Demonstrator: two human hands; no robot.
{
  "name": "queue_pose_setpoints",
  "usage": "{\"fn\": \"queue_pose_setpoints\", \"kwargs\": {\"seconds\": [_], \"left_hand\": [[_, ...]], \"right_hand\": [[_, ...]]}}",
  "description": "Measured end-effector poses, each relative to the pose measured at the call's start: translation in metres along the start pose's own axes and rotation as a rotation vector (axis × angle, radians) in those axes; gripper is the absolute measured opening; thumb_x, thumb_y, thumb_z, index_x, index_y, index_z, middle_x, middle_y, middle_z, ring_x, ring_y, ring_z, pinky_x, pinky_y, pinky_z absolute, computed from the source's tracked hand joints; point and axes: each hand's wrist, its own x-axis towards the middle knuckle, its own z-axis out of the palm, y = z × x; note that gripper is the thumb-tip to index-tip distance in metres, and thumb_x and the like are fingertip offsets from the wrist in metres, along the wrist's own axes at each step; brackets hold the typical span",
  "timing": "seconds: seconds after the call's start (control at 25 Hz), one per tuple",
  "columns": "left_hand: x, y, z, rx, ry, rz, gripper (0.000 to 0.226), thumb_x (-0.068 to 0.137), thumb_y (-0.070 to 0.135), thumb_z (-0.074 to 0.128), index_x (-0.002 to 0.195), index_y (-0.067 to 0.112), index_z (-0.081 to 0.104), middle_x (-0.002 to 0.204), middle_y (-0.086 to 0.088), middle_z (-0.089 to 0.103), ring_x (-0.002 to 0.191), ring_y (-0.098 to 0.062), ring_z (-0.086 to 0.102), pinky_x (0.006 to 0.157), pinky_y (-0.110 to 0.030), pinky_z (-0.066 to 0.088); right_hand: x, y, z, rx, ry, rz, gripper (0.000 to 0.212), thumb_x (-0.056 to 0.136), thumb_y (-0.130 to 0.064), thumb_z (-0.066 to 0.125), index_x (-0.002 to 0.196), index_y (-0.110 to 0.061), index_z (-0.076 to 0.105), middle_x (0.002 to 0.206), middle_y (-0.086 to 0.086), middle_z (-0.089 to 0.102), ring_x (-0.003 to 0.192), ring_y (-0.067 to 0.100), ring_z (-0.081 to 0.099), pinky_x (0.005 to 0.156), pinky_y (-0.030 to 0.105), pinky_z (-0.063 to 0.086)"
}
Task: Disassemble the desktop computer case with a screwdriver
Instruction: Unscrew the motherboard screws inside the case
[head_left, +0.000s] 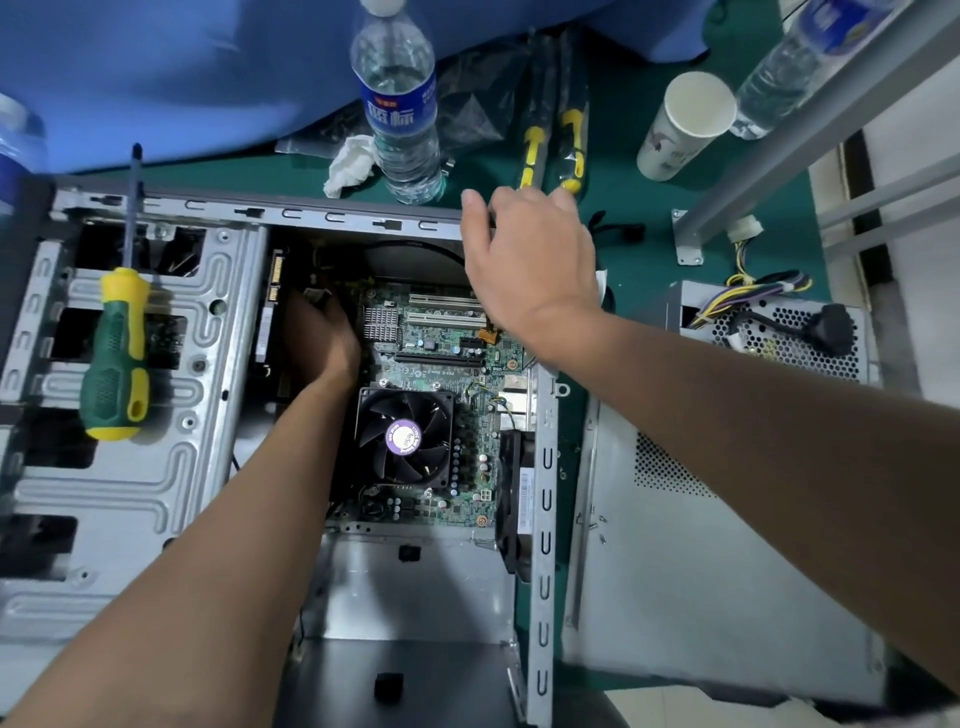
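An open desktop case (543, 467) lies on its side, with the motherboard (447, 358) and a black CPU fan (405, 439) exposed inside. My left hand (319, 338) reaches deep into the case left of the motherboard, its fingers hidden in shadow around something I cannot make out. My right hand (524, 249) rests on the case's far right corner, fingers curled over the rim. A green and yellow screwdriver (117, 358) lies loose on the metal drive cage (171, 441) at the left.
A removed power supply (779, 332) with coloured wires and a grey side panel (701, 571) lie to the right. A water bottle (397, 98), paper cup (683, 124), crumpled tissue (350, 163) and yellow-handled tools (550, 145) sit behind the case on the green mat.
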Motion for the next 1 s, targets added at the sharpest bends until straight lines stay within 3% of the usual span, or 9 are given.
{"fn": "queue_pose_setpoints", "kwargs": {"seconds": [0.12, 0.24, 0.36, 0.44, 0.6, 0.68, 0.8, 0.92, 1.0], "left_hand": [[-0.002, 0.005, -0.002, -0.098, -0.090, -0.179, 0.045, 0.099, 0.039, 0.052, 0.121, 0.000, 0.058, 0.121, -0.017, 0.065, 0.112, -0.031, 0.060, 0.089, -0.031, 0.040], [-0.015, 0.011, -0.016, -0.151, -0.377, -0.248, 0.030, 0.098, 0.040, 0.053, 0.101, 0.010, 0.058, 0.100, -0.011, 0.064, 0.096, -0.024, 0.059, 0.080, -0.026, 0.036], [-0.031, 0.018, -0.041, -0.147, -0.507, -0.053, 0.019, 0.096, 0.032, 0.061, 0.094, 0.013, 0.059, 0.078, 0.000, 0.060, 0.073, -0.019, 0.054, 0.066, -0.026, 0.037], [-0.034, 0.024, -0.060, -0.065, -0.587, 0.041, 0.019, 0.095, 0.031, 0.062, 0.090, 0.013, 0.059, 0.076, -0.002, 0.061, 0.065, -0.017, 0.053, 0.059, -0.028, 0.037], [-0.025, 0.042, -0.095, 0.028, -0.980, -0.003, 0.018, 0.099, 0.031, 0.057, 0.088, 0.016, 0.057, 0.084, -0.007, 0.067, 0.060, -0.014, 0.066, 0.057, -0.024, 0.048], [-0.024, 0.051, -0.105, 0.136, -0.978, 0.087, 0.019, 0.100, 0.033, 0.054, 0.095, 0.014, 0.056, 0.081, -0.006, 0.064, 0.055, -0.014, 0.059, 0.050, -0.021, 0.044], [-0.019, 0.074, -0.114, 0.349, -0.885, 0.358, 0.023, 0.099, 0.032, 0.052, 0.104, 0.009, 0.053, 0.085, -0.008, 0.064, 0.063, -0.018, 0.053, 0.054, -0.029, 0.036], [-0.021, 0.096, -0.126, 0.226, -1.060, 0.196, 0.027, 0.097, 0.025, 0.056, 0.112, 0.003, 0.053, 0.074, -0.005, 0.063, 0.049, -0.014, 0.050, 0.044, -0.023, 0.039], [-0.028, 0.102, -0.138, 0.145, -1.175, 0.051, 0.020, 0.096, 0.021, 0.060, 0.104, 0.003, 0.056, 0.065, -0.002, 0.063, 0.043, -0.009, 0.052, 0.041, -0.021, 0.043]], "right_hand": [[0.000, 0.002, -0.001, -0.008, -0.004, 0.004, 0.041, 0.104, -0.044, 0.026, 0.080, -0.018, 0.046, 0.086, -0.002, 0.047, 0.108, 0.026, 0.046, 0.089, 0.044, 0.041], [-0.002, 0.000, -0.002, -0.007, -0.012, 0.017, 0.042, 0.104, -0.044, 0.026, 0.082, -0.017, 0.050, 0.089, 0.002, 0.053, 0.106, 0.027, 0.047, 0.090, 0.047, 0.043], [-0.003, -0.001, -0.003, -0.004, -0.013, 0.027, 0.045, 0.104, -0.043, 0.026, 0.085, -0.014, 0.055, 0.095, 0.008, 0.060, 0.105, 0.029, 0.048, 0.089, 0.048, 0.043], [-0.004, -0.002, -0.005, 0.000, -0.019, 0.035, 0.045, 0.104, -0.043, 0.026, 0.083, -0.014, 0.054, 0.090, 0.006, 0.057, 0.103, 0.029, 0.048, 0.088, 0.047, 0.043], [-0.005, -0.005, -0.007, -0.004, -0.029, 0.046, 0.044, 0.104, -0.043, 0.027, 0.080, -0.014, 0.051, 0.084, 0.002, 0.049, 0.103, 0.030, 0.047, 0.089, 0.047, 0.043], [-0.005, -0.006, -0.008, -0.004, -0.033, 0.050, 0.046, 0.104, -0.043, 0.027, 0.080, -0.013, 0.053, 0.085, 0.003, 0.050, 0.104, 0.031, 0.047, 0.089, 0.047, 0.043], [-0.006, -0.006, -0.008, 0.004, -0.027, 0.064, 0.048, 0.104, -0.043, 0.027, 0.082, -0.011, 0.056, 0.087, 0.004, 0.053, 0.105, 0.030, 0.047, 0.088, 0.047, 0.043], [-0.006, -0.007, -0.007, 0.005, -0.014, 0.066, 0.050, 0.103, -0.043, 0.028, 0.083, -0.010, 0.058, 0.091, 0.009, 0.058, 0.103, 0.030, 0.047, 0.086, 0.046, 0.043], [-0.005, -0.007, -0.008, 0.012, -0.007, 0.074, 0.050, 0.103, -0.043, 0.027, 0.082, -0.009, 0.058, 0.091, 0.010, 0.059, 0.103, 0.031, 0.048, 0.085, 0.046, 0.044]]}}
